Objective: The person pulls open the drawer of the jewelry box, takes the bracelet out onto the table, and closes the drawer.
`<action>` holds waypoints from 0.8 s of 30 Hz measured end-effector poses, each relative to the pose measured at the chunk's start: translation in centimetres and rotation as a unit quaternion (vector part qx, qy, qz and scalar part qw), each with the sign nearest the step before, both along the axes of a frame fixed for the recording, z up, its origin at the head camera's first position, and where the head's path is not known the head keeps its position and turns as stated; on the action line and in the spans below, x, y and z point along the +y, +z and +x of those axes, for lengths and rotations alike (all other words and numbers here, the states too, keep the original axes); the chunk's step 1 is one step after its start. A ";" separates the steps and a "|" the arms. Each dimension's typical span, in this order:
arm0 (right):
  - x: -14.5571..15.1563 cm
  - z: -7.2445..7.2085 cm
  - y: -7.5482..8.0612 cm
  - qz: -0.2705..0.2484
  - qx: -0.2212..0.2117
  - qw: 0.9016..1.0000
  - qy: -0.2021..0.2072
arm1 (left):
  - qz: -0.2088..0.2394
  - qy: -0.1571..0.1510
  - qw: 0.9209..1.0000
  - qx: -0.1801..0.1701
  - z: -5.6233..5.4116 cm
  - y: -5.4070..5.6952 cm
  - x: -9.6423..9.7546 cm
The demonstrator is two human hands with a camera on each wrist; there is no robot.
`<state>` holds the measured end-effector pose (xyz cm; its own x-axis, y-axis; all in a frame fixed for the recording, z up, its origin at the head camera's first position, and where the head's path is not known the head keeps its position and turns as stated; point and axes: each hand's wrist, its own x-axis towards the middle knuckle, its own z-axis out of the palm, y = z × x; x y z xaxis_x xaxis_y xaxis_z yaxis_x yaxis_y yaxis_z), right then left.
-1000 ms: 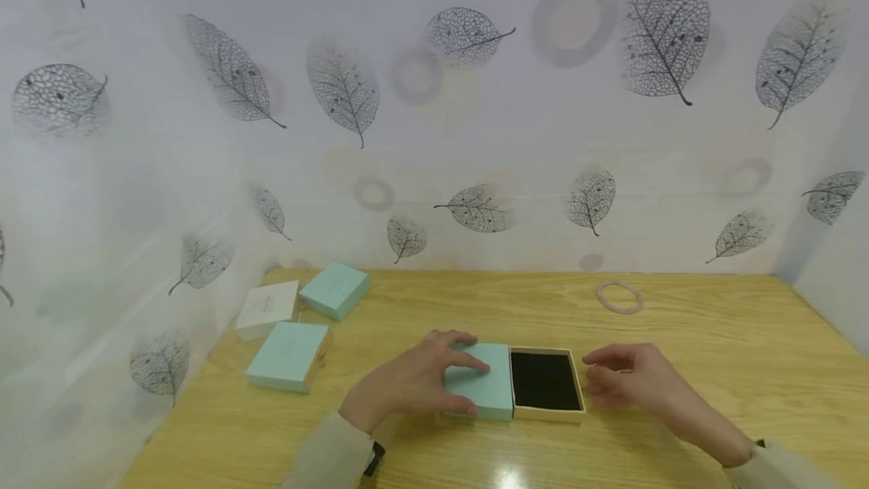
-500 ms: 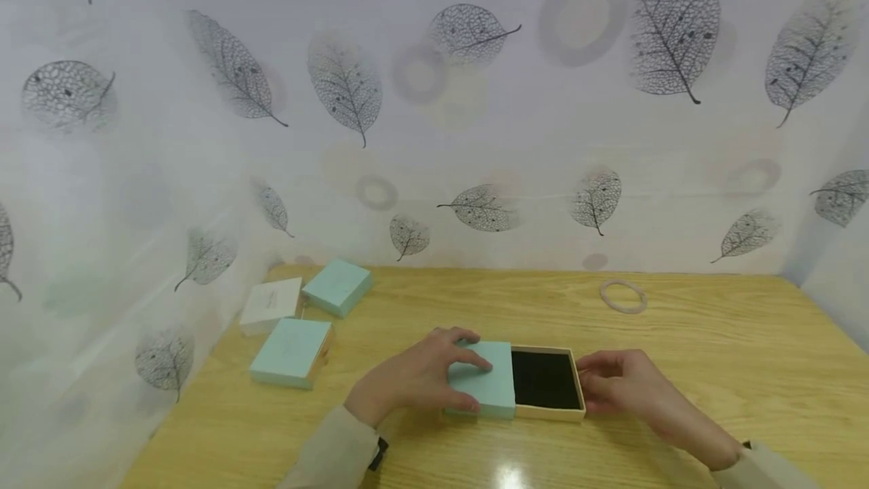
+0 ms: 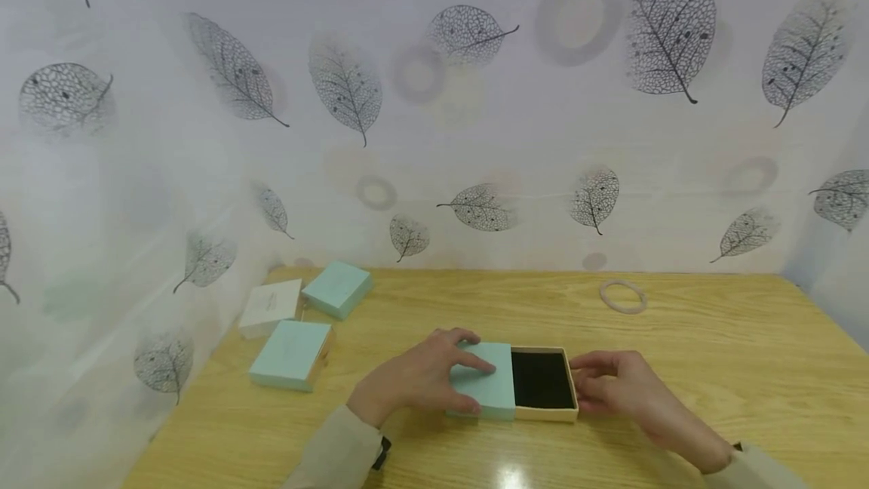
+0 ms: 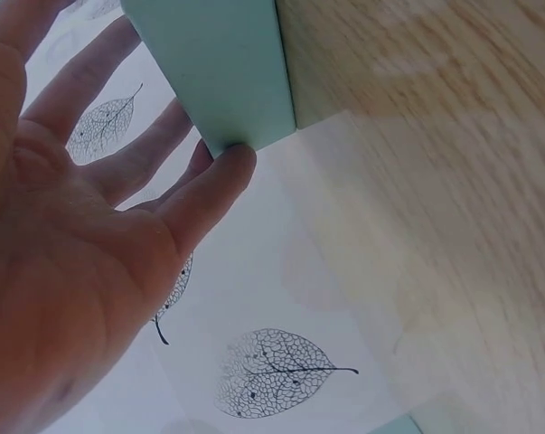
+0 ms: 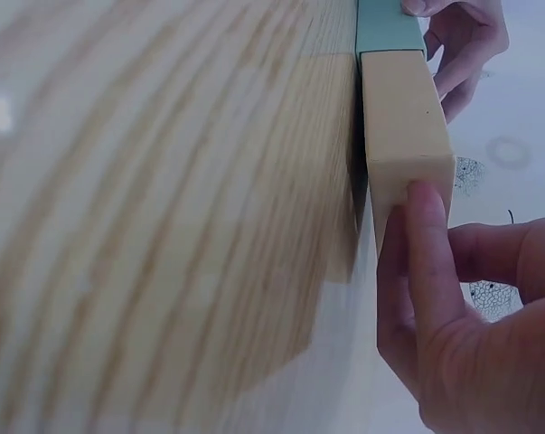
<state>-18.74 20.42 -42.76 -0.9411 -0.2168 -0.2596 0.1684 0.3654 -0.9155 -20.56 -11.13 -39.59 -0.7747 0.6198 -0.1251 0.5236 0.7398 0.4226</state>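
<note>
A light blue box sleeve (image 3: 497,385) lies flat on the table, with a cream drawer (image 3: 548,415) sticking out of its right end. Black lining (image 3: 541,380) covers the drawer's inside. My left hand (image 3: 416,377) holds the sleeve from the left, thumb on its near side, fingers over the top and far side. At the drawer's outer end is my right hand (image 3: 619,392); in the right wrist view its fingertips (image 5: 424,201) press against the end wall without wrapping round it. How far the drawer reaches inside the sleeve is hidden.
To the left lie two more light blue boxes, one nearer (image 3: 290,355) and one farther (image 3: 337,289), beside a white box (image 3: 271,308). A pale ring (image 3: 622,296) rests at the back right of the wooden table (image 3: 713,345). A leaf-printed curtain (image 3: 475,134) stands behind.
My right hand has moved left, from just beside the drawer to touching its end. The drawer has slid slightly into the sleeve. My left hand keeps its hold.
</note>
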 end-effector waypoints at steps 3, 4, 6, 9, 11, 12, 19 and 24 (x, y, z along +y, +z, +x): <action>-0.3 0.1 0.2 -0.001 0.006 1.000 -0.012 | 0.001 -0.001 1.000 0.002 -0.1 0.0 0.0; -0.5 0.1 0.3 -0.003 0.007 1.000 -0.015 | 0.001 -0.002 1.000 0.003 -0.1 0.0 -0.1; -0.7 0.2 0.4 -0.005 0.009 1.000 -0.023 | 0.003 -0.004 1.000 0.005 -0.2 0.0 -0.1; -1.0 0.3 0.5 -0.009 0.010 1.000 -0.028 | 0.003 -0.006 1.000 0.006 -0.3 -0.1 -0.1; -1.1 0.3 0.5 -0.011 0.013 1.000 -0.026 | 0.000 -0.007 1.000 0.007 -0.4 -0.2 -0.1; -1.1 0.3 0.5 -0.010 0.014 1.000 -0.026 | -0.002 -0.007 1.000 0.007 -0.4 -0.2 -0.2; -1.3 0.3 0.6 -0.011 0.013 1.000 -0.022 | -0.003 -0.001 1.000 0.004 -0.6 -0.1 -0.3; -1.5 0.3 0.6 -0.009 0.010 0.999 -0.032 | -0.002 0.000 1.000 0.002 -0.6 -0.1 -0.3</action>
<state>-18.47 18.88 -42.15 -0.9579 -0.1607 -0.2378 0.1731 0.3377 -0.9252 -21.20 -11.40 -39.68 -0.7748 0.6199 -0.1243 0.5262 0.7412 0.4167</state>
